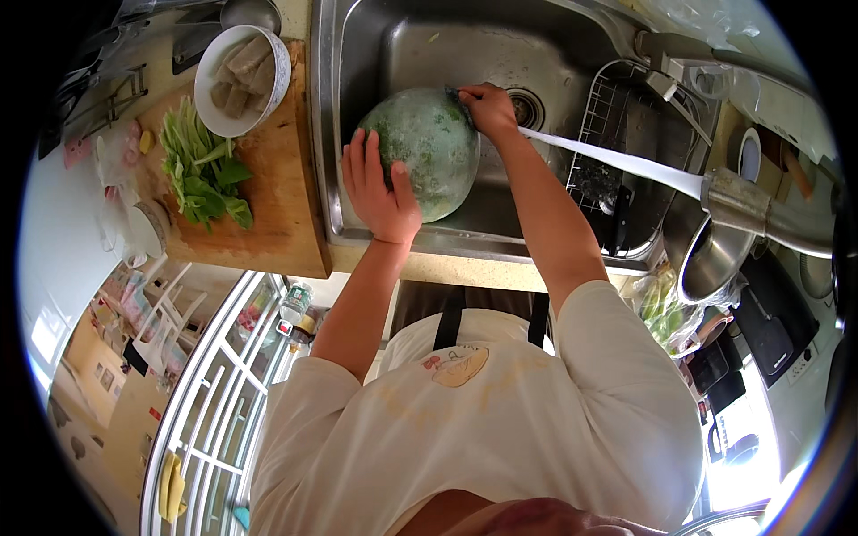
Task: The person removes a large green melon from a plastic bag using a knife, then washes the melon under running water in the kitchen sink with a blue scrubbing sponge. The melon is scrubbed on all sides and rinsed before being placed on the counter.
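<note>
A large round green melon with a pale waxy rind (pixel 429 161) rests in the left part of the stainless steel sink (pixel 456 57). My left hand (pixel 382 191) lies against its lower left side, fingers apart and only touching it. At the melon's upper right edge, my right hand (pixel 488 110) pinches a dark scouring pad (pixel 456 98), mostly hidden by the fingers, pressed to the rind. Right of that hand, a stream of water (pixel 610 157) runs from the faucet (pixel 734 201) towards the drain (pixel 525 108).
Left of the sink, a wooden cutting board (pixel 281 201) carries leafy greens (pixel 204 167) and a white bowl (pixel 281 74) of pale chunks. A wire rack (pixel 600 107) sits in the sink's right side. Metal bowls (pixel 714 258) and bagged vegetables (pixel 660 308) are farther right.
</note>
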The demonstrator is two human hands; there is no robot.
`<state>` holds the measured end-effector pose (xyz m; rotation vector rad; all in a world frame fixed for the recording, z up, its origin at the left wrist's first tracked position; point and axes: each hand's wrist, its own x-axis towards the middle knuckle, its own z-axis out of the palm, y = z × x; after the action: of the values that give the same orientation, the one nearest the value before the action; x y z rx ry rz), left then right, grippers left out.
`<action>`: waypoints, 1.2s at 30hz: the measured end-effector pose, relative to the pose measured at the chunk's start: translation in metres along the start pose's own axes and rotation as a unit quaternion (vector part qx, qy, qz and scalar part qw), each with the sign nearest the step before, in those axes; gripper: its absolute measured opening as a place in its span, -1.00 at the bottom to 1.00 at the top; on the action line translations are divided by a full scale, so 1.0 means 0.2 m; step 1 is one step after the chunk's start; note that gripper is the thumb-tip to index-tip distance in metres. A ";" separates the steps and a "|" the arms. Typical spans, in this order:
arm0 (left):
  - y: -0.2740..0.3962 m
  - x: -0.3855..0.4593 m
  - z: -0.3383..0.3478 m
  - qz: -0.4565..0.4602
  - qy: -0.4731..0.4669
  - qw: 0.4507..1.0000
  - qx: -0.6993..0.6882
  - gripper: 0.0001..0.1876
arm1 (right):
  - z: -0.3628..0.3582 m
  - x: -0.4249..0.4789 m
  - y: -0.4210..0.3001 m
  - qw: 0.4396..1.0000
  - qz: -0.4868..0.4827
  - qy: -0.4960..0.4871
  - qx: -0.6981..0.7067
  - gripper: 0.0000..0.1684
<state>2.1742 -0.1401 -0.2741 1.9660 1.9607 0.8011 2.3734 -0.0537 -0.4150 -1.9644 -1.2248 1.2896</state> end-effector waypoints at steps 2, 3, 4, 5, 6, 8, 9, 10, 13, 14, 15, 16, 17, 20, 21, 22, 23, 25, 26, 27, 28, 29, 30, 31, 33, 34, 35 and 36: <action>0.00 0.00 0.01 -0.014 0.005 1.000 -0.021 -0.47 | -0.01 -0.06 -0.03 0.999 -0.051 0.010 0.015 -0.76; -0.02 -0.01 0.02 -0.026 0.011 0.999 -0.028 -0.46 | -0.05 -0.16 -0.13 0.992 -0.123 0.015 0.037 -0.76; -0.03 0.00 0.03 -0.031 0.017 0.999 -0.027 -0.46 | -0.13 -0.32 -0.33 0.990 -0.125 -0.003 0.068 -0.79; -0.01 0.00 0.02 -0.035 0.013 0.999 -0.028 -0.46 | -0.16 -0.42 -0.41 0.983 -0.147 -0.016 0.107 -0.77; 0.00 -0.01 0.01 -0.037 0.006 0.999 -0.034 -0.46 | -0.17 -0.50 -0.44 0.977 -0.187 -0.018 0.098 -0.75; -0.02 -0.03 0.01 -0.031 0.003 0.999 -0.028 -0.46 | -0.17 -0.63 -0.47 0.957 -0.281 -0.014 0.076 -0.80; -0.02 -0.04 0.01 -0.031 0.000 0.999 -0.025 -0.46 | -0.15 -0.62 -0.47 0.956 -0.282 -0.001 0.085 -0.81; -0.03 -0.03 0.02 -0.028 0.004 0.999 -0.027 -0.45 | -0.13 -0.60 -0.46 0.955 -0.283 0.011 0.093 -0.81; -0.02 -0.03 0.01 -0.036 0.008 0.999 -0.033 -0.45 | -0.08 -0.43 -0.34 0.980 -0.174 0.066 0.068 -0.85; -0.01 -0.02 0.01 -0.029 0.005 0.999 -0.025 -0.46 | -0.06 -0.30 -0.19 0.985 -0.146 0.092 0.030 -0.83; 0.00 -0.02 0.01 -0.022 0.004 1.000 -0.017 -0.46 | -0.03 -0.21 -0.03 0.992 -0.091 0.089 -0.021 -0.80; -0.01 -0.01 0.00 -0.016 0.004 1.000 -0.007 -0.47 | -0.01 -0.14 0.10 0.997 0.039 0.034 0.054 -0.78; 0.00 0.02 0.02 0.003 0.006 1.000 -0.010 -0.48 | 0.01 -0.06 0.34 0.981 0.136 -0.022 0.133 -0.61; 0.00 0.01 -0.01 0.031 -0.008 0.999 0.007 -0.49 | 0.08 -0.13 0.35 0.820 0.440 0.068 0.360 -0.40; 0.01 0.04 -0.02 0.052 -0.020 0.998 0.003 -0.49 | 0.11 -0.17 0.37 0.816 0.442 0.112 0.355 -0.29; 0.01 0.07 -0.02 0.075 -0.033 0.997 -0.001 -0.50 | 0.14 -0.20 0.39 0.800 0.437 0.129 0.391 -0.31; -0.01 0.11 -0.03 0.099 -0.052 0.994 -0.014 -0.50 | 0.17 -0.25 0.37 0.782 0.435 0.141 0.424 -0.33; -0.01 0.22 -0.01 0.151 -0.084 0.984 -0.036 -0.50 | 0.21 -0.28 0.42 0.737 0.404 0.181 0.510 -0.44; -0.02 0.25 -0.01 0.173 -0.100 0.979 -0.044 -0.51 | 0.21 -0.29 0.41 0.727 0.390 0.188 0.533 -0.47; 0.00 0.27 0.00 0.181 -0.107 0.977 -0.044 -0.52 | 0.18 -0.32 0.37 0.716 0.375 0.198 0.555 -0.50; 0.02 0.29 -0.01 0.196 -0.121 0.972 -0.039 -0.52 | 0.14 -0.34 0.34 0.704 0.359 0.208 0.576 -0.53; 0.03 0.30 -0.01 0.208 -0.135 0.968 -0.033 -0.52 | 0.08 -0.34 0.25 0.726 0.350 0.204 0.556 -0.55; 0.05 0.30 -0.01 0.221 -0.149 0.964 -0.027 -0.52 | 0.00 -0.34 0.12 0.747 0.340 0.202 0.535 -0.57; 0.07 0.30 -0.01 0.235 -0.157 0.959 -0.031 -0.50 | -0.06 -0.34 0.06 0.766 0.329 0.200 0.514 -0.59; 0.15 0.34 0.02 0.283 -0.183 0.940 -0.043 -0.48 | -0.11 -0.27 0.16 0.794 0.225 0.072 0.560 -0.57; 0.19 0.35 0.03 0.307 -0.195 0.930 -0.048 -0.47 | -0.13 -0.24 0.21 0.800 0.170 0.007 0.576 -0.57; 0.21 0.36 0.05 0.322 -0.210 0.922 -0.043 -0.39 | -0.17 -0.22 0.19 0.813 0.161 0.008 0.559 -0.55; 0.23 0.36 0.07 0.318 -0.212 0.923 -0.042 -0.37 | -0.20 -0.22 0.16 0.802 0.145 -0.003 0.579 -0.54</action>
<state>2.2166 -0.0690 -0.2453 2.4892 1.0293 0.5003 2.4162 -0.1039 -0.4027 -1.1870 0.0414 1.6043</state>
